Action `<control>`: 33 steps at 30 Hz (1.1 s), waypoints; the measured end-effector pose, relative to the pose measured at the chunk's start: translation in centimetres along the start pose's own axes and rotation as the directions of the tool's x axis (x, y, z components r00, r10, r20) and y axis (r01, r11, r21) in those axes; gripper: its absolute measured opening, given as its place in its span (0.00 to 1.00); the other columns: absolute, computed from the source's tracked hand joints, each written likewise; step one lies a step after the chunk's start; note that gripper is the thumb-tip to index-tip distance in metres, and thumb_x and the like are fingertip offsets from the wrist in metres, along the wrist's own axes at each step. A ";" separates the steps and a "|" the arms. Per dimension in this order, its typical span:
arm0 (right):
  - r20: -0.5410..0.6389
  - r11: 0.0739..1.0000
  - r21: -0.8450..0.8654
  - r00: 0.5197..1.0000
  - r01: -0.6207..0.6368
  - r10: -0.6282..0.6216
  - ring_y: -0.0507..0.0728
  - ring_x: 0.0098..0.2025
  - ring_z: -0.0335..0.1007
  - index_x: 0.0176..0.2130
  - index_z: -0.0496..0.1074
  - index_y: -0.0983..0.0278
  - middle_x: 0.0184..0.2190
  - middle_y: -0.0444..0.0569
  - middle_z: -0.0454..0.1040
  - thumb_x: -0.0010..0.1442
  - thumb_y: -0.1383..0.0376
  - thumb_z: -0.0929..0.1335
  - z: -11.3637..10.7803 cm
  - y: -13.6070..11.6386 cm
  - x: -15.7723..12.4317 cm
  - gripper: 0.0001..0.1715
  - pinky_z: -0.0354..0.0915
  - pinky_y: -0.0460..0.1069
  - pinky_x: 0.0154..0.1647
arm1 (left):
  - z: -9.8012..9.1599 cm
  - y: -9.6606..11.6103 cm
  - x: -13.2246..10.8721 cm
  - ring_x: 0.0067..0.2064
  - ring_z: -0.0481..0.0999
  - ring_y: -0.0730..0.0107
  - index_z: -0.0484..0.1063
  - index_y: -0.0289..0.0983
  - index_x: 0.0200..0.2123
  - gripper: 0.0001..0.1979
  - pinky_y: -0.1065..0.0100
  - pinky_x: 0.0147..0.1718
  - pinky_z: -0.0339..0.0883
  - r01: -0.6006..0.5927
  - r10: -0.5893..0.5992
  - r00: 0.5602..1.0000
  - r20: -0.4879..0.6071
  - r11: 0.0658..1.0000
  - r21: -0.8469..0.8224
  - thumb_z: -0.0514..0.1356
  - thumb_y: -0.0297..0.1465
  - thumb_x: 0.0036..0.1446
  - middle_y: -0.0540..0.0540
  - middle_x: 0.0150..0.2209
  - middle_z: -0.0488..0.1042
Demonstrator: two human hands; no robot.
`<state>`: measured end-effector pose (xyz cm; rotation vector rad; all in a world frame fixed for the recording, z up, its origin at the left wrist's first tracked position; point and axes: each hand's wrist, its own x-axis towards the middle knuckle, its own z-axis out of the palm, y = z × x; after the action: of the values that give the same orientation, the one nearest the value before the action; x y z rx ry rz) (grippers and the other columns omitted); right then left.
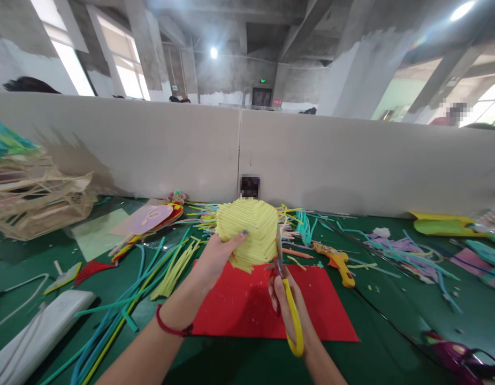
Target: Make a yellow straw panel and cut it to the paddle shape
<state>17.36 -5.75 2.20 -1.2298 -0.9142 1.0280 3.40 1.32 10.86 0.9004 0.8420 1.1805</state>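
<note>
My left hand [224,256] grips a round yellow ribbed piece [251,230] that looks built from strips laid side by side, thumb on its face. It is held up over a red sheet [239,305] on the table. In my right hand [289,302] is a pair of scissors [294,321] with yellow handles. Their blades point upward along the right edge of the yellow piece. Whether the blades touch or cut that edge I cannot tell. Part of the right fingers is hidden behind the handles.
Long coloured strips [122,310] and short yellow strips [175,270] lie to the left. A glue gun [339,262] with a black cord sits right of the red sheet. A white power strip [42,337], a stick frame [38,198] and a round fan [151,219] are leftward. A pale partition [351,166] stands behind.
</note>
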 end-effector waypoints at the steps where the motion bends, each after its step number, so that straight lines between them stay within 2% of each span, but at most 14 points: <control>1: 0.025 1.000 -0.016 1.000 0.003 -0.003 0.47 0.17 0.53 0.41 0.69 0.65 0.20 0.41 0.62 0.51 0.42 0.66 -0.1 0.1 0.0 0.32 0.51 0.44 0.14 | 0.1 -0.1 0.0 0.51 0.75 0.55 0.77 0.35 0.40 0.22 0.60 0.51 0.68 -0.006 0.006 1.000 -0.005 1.000 -0.006 0.71 0.33 0.38 0.42 0.44 0.79; 4: 0.059 1.000 -0.025 0.998 -0.004 0.005 0.47 0.17 0.52 0.39 0.68 0.64 0.20 0.39 0.60 0.53 0.43 0.66 -0.2 0.3 0.0 0.29 0.50 0.43 0.15 | 0.5 -0.5 -0.1 0.51 0.74 0.56 0.76 0.37 0.43 0.24 0.61 0.51 0.67 -0.022 0.020 0.999 -0.032 0.999 -0.033 0.71 0.33 0.37 0.43 0.46 0.78; 10: 0.002 0.999 -0.030 0.999 -0.040 0.040 0.46 0.17 0.51 0.35 0.66 0.63 0.19 0.38 0.59 0.51 0.42 0.66 -0.2 0.1 -0.2 0.28 0.49 0.43 0.14 | 1.1 -1.1 -0.3 0.53 0.73 0.55 0.76 0.35 0.43 0.26 0.58 0.52 0.66 -0.025 0.018 0.996 -0.088 0.996 -0.080 0.71 0.35 0.36 0.41 0.49 0.76; 19: -0.019 0.996 -0.044 0.997 -0.072 0.071 0.45 0.17 0.51 0.38 0.68 0.64 0.19 0.38 0.59 0.51 0.42 0.67 -0.2 -0.2 -0.2 0.30 0.50 0.42 0.14 | 1.1 -1.2 -0.3 0.54 0.72 0.54 0.75 0.35 0.44 0.28 0.58 0.53 0.65 -0.020 0.013 0.996 -0.085 0.996 -0.087 0.72 0.35 0.35 0.41 0.49 0.75; 26: -0.027 0.993 -0.057 0.995 -0.099 0.098 0.45 0.16 0.50 0.38 0.69 0.64 0.18 0.37 0.57 0.50 0.41 0.67 -0.2 -0.4 -0.2 0.31 0.49 0.41 0.13 | 1.1 -1.1 -0.2 0.53 0.73 0.57 0.75 0.36 0.44 0.28 0.61 0.53 0.66 -0.024 0.016 0.996 -0.089 0.996 -0.088 0.72 0.34 0.35 0.42 0.50 0.75; 33: -0.039 0.990 -0.107 0.995 -0.097 0.093 0.46 0.18 0.54 0.39 0.70 0.63 0.19 0.38 0.60 0.49 0.42 0.68 -0.7 0.7 0.0 0.30 0.50 0.41 0.14 | 0.9 -1.3 0.0 0.52 0.74 0.57 0.76 0.36 0.43 0.27 0.61 0.52 0.67 -0.038 0.029 0.995 -0.097 0.994 -0.101 0.71 0.33 0.35 0.42 0.49 0.75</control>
<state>17.93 -5.91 1.38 -1.3893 -0.9020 1.0400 4.74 1.00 10.05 0.7816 0.8379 1.2929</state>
